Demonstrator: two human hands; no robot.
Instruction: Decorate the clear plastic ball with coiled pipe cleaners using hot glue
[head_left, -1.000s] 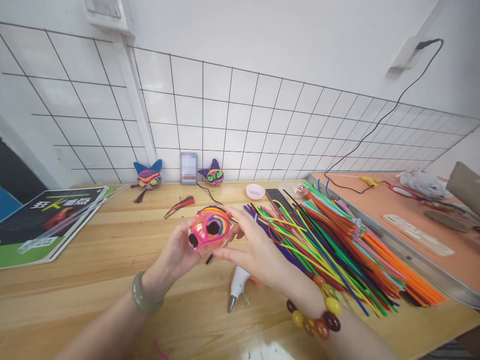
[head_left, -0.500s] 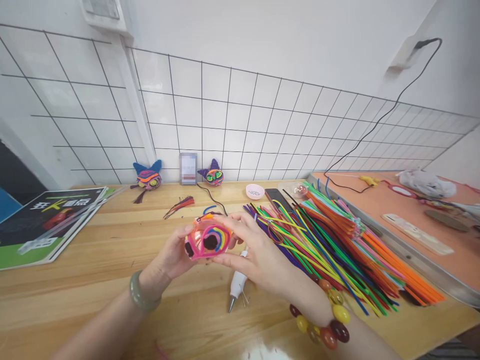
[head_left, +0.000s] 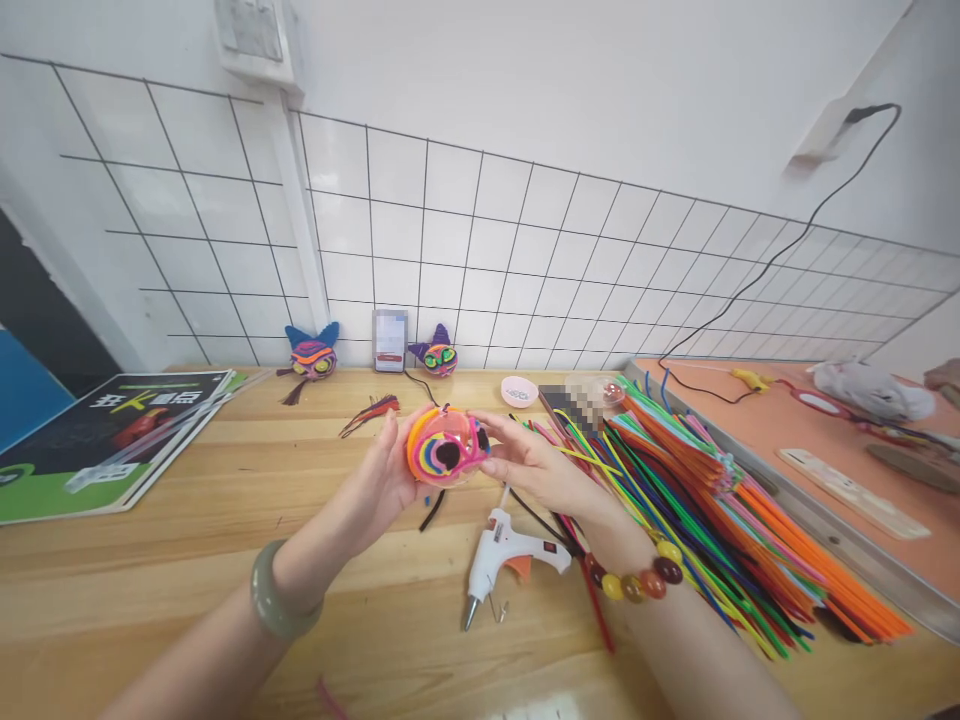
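Between my two hands is a clear plastic ball (head_left: 444, 452) partly covered in pipe cleaners, with black eye centres ringed in pink, yellow, blue and orange. My left hand (head_left: 390, 470) grips its left side, the thumb up along the edge. At its right edge, the fingers of my right hand (head_left: 525, 462) hold it between thumb and fingertips. Below my right wrist a white glue gun (head_left: 495, 555) lies on the table, its nozzle pointing toward me. A short black pipe cleaner piece (head_left: 432, 511) lies under the ball.
Many coloured pipe cleaners (head_left: 705, 520) spread across the right. Two finished cat-eared balls, one blue-eared (head_left: 313, 355), one purple-eared (head_left: 437, 352), stand at the wall beside a phone (head_left: 390, 340). A pink dish (head_left: 519, 391) sits behind; a magazine (head_left: 112, 430) lies left.
The ball has been turned in my hands, so the rainbow-ringed eye now faces left. My right hand has shifted to the right edge, uncovering the glue gun. The camera view has shifted.
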